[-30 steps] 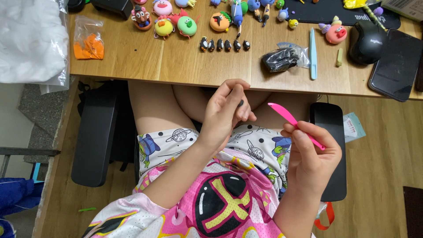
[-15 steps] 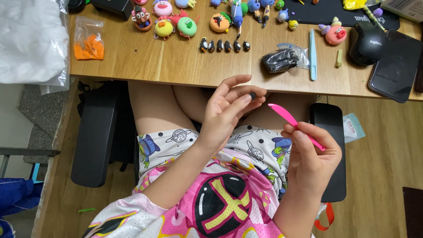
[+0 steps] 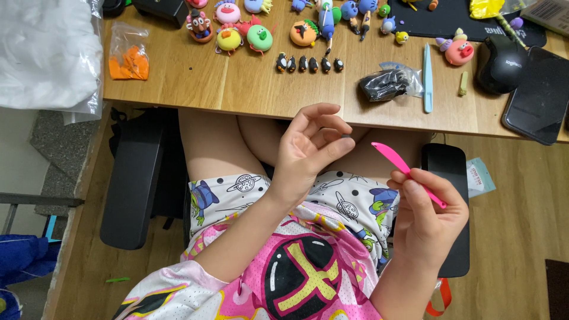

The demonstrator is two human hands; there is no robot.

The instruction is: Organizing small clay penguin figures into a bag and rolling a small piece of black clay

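Head view, looking down at my lap under the desk (image 3: 178,89). Far left there's a big white plastic bag (image 3: 47,53) hanging over the desk corner; can't tell what's in it. Next to it is a small clear bag (image 3: 128,59) with orange clay inside. Then a bunch of clay figures (image 3: 237,32) along the back edge, and a row of tiny penguins (image 3: 308,63) in front of them.

My left hand (image 3: 311,148) is up over my knees, fingers curled loosely, with a tiny dark bit of clay (image 3: 346,137) pinched at the tips of thumb and finger, just below the desk edge. It's too small to make out its shape.

Above that, on the desk, a clear bag (image 3: 388,83) holds a lump of black clay, with a pale blue tool (image 3: 427,77) lying just beside it.

My right hand (image 3: 430,219) is closed around a pink tool (image 3: 406,172), gripping the lower end, blade pointing up-left toward the left hand but not touching it.

Further right: a pink pig (image 3: 459,51), a black mouse (image 3: 501,62), and a dark tablet (image 3: 539,95).
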